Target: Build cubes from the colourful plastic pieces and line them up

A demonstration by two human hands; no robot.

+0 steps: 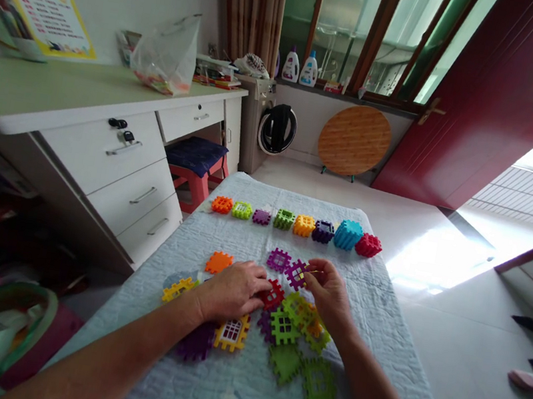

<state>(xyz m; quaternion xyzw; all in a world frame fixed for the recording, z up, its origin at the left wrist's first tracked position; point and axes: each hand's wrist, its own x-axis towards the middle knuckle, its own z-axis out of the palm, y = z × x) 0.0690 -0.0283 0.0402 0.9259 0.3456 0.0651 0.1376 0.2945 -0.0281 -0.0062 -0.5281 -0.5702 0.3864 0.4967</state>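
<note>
My right hand (329, 296) pinches a purple window tile (296, 274), a square interlocking building piece with notched edges. My left hand (238, 287) has its fingers closed at the left edge of a red window tile (273, 295). Just beyond lies another purple tile (279, 259), flat on the cloth. Between my hands, a loose pile includes a green window tile (283, 326) and a plain green tile (286, 362). Near my left hand are an orange tile (219, 262), a yellow window tile (232, 333) and a dark purple tile (196, 343), partly hidden by my forearm.
Across the far end of the cloth-covered table (166, 386) runs a row of colour-sorted stacks, from an orange stack (222, 204) to a blue stack (348, 235) and a red stack (369, 245). A white desk (102, 153) and a red stool (198, 182) stand to the left.
</note>
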